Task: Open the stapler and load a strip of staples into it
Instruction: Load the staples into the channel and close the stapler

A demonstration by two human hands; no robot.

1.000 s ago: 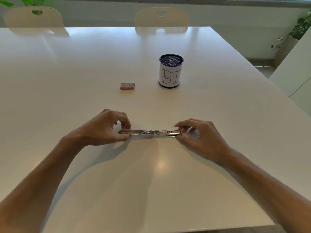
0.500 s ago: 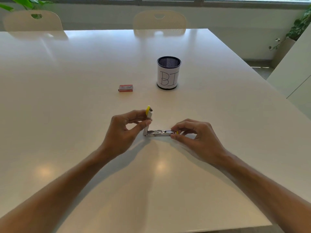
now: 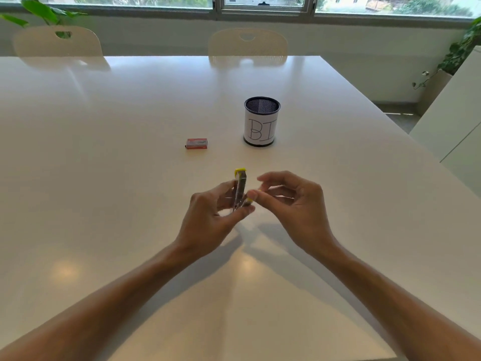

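A small metal stapler [image 3: 241, 187] with yellow ends stands nearly upright above the white table [image 3: 104, 178], lifted off it. My left hand [image 3: 208, 217] grips its lower part between thumb and fingers. My right hand [image 3: 291, 201] pinches the stapler's lower yellow end with thumb and forefinger, the other fingers curled loosely. The two halves look folded close together. A small red staple box [image 3: 197, 143] lies on the table beyond the hands, to the left. No loose strip of staples shows.
A black mesh pen cup [image 3: 261, 122] with a white label marked "BI" stands right of the red box. Two pale chairs [image 3: 247, 45] sit at the far edge. A white cabinet [image 3: 458, 121] and potted plants are off to the right.
The stapler lay flat and spread open between both hands. My left hand swung one half up, and now both halves are folded nearly together and lifted off the table.
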